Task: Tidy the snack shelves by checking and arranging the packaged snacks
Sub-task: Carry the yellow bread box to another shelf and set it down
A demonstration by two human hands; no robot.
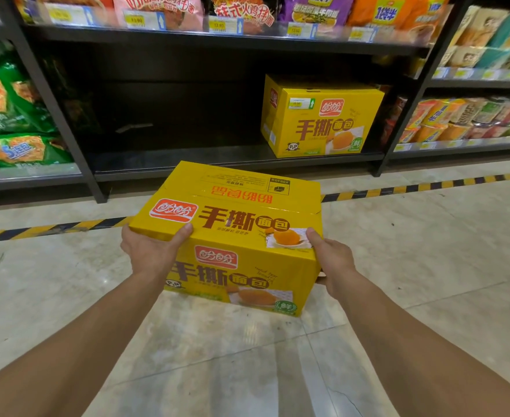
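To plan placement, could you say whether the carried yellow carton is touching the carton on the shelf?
Apart: the head view shows the shelf edge between carried carton and shelved carton.

The left hand grips the yellow carton at its 8 o'clock corner, the right hand at 4 o'clock. A matching carton stands shelved toward 1 o'clock.

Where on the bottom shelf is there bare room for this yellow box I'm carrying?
The bottom shelf is bare between the left upright and the shelved box, save a grey strip at the back; the held box looks likely to fit. Crowded: green bags leftward, cup packs rightward, noodle bags above.
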